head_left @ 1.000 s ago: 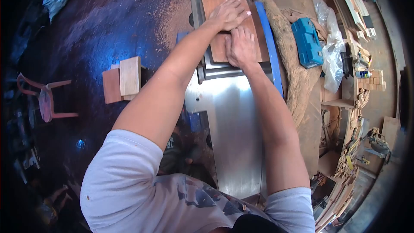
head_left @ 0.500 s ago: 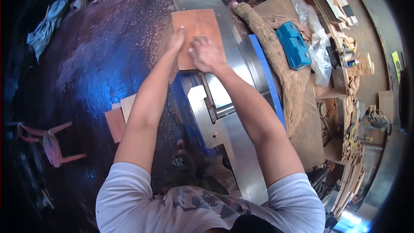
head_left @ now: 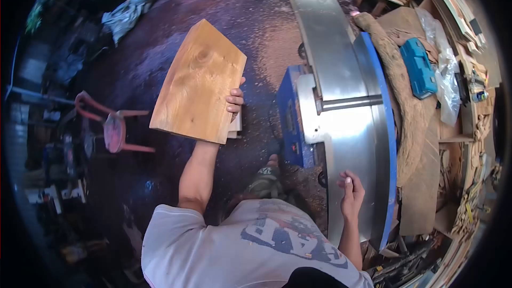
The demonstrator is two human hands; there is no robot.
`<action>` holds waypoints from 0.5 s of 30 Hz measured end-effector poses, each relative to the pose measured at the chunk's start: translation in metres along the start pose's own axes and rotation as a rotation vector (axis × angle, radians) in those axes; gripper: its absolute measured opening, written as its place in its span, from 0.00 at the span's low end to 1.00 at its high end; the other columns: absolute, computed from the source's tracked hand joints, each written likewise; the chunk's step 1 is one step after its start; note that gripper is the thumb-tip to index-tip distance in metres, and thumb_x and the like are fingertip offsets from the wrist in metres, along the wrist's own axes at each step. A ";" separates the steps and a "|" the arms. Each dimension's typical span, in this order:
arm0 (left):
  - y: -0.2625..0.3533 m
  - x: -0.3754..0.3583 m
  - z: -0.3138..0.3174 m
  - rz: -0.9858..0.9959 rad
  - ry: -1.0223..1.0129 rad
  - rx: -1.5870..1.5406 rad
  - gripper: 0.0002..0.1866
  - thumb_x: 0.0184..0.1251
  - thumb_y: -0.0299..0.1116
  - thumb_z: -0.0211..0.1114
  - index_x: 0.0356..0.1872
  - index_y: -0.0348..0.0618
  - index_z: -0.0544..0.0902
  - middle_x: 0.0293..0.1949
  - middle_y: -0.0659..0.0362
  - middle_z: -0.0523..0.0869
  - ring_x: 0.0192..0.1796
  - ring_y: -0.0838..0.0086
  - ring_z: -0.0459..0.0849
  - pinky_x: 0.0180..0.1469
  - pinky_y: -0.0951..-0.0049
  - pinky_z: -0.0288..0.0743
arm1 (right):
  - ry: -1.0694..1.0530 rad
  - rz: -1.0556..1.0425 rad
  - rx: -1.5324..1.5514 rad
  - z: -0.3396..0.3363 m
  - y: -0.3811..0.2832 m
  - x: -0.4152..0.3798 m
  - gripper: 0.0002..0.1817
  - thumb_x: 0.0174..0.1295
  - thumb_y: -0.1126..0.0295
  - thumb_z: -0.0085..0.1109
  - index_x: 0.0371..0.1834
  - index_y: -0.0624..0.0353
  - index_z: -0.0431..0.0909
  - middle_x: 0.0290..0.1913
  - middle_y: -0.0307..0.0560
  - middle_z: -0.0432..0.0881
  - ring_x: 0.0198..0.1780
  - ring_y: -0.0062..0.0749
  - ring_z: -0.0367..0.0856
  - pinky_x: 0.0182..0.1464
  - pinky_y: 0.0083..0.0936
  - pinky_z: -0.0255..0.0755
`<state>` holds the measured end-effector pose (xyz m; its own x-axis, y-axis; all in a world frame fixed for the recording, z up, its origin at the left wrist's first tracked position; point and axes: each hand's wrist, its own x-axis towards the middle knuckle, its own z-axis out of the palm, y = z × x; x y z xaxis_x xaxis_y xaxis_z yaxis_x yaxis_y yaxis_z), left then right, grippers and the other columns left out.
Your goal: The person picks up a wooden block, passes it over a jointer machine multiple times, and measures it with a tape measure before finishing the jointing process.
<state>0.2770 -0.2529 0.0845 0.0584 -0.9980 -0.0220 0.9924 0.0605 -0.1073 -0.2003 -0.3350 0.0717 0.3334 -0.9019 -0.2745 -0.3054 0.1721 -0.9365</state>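
My left hand (head_left: 235,100) grips the right edge of a wooden board (head_left: 197,85), its fingers wrapped over the edge. The board is tilted up in the air left of the machine, and its broad face shows grain and a knot. My right hand (head_left: 352,192) holds nothing, with loosely bent fingers, above the near part of the jointer's metal bed (head_left: 341,48). A blue fence (head_left: 385,144) runs along the bed's right side, and the blue machine base (head_left: 290,120) shows at its left. Pale boards (head_left: 235,128) are partly hidden behind my left hand.
A pink stool (head_left: 113,132) lies on the floor at left. Wood shavings (head_left: 277,42) cover the floor beside the jointer. Right of the fence are a rough log (head_left: 406,112), a blue case (head_left: 417,68), clear plastic (head_left: 447,85) and stacked wood strips (head_left: 458,16).
The board has left the jointer bed and moved left, now raised and tilted in my left hand. My right hand has let go and drawn back toward me. The view has shifted left.
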 end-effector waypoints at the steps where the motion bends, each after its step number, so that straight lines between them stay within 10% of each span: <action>1: -0.019 -0.019 0.003 0.010 -0.038 -0.020 0.44 0.85 0.56 0.50 0.84 0.27 0.53 0.50 0.49 0.74 0.48 0.65 0.78 0.48 0.61 0.77 | -0.001 0.024 0.008 -0.004 0.015 -0.020 0.20 0.83 0.64 0.54 0.63 0.71 0.82 0.55 0.53 0.90 0.48 0.32 0.90 0.55 0.31 0.83; 11: -0.241 -0.100 0.016 -0.307 -0.090 -0.148 0.45 0.84 0.55 0.52 0.84 0.29 0.51 0.50 0.47 0.73 0.47 0.64 0.77 0.47 0.62 0.75 | -0.163 -0.472 -0.058 -0.020 -0.013 -0.145 0.18 0.75 0.69 0.63 0.61 0.70 0.83 0.51 0.58 0.91 0.47 0.40 0.91 0.54 0.34 0.83; 15: -0.307 -0.104 0.014 -0.405 -0.031 -0.021 0.43 0.84 0.56 0.52 0.82 0.28 0.55 0.49 0.48 0.74 0.48 0.65 0.77 0.50 0.62 0.78 | -0.179 -0.370 0.063 -0.053 -0.031 -0.192 0.22 0.77 0.67 0.62 0.67 0.71 0.78 0.56 0.59 0.90 0.50 0.38 0.91 0.56 0.34 0.83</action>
<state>-0.0319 -0.1680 0.1339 -0.3332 -0.9412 0.0562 0.9333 -0.3377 -0.1218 -0.3025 -0.1886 0.1648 0.5618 -0.8255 0.0551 -0.0823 -0.1221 -0.9891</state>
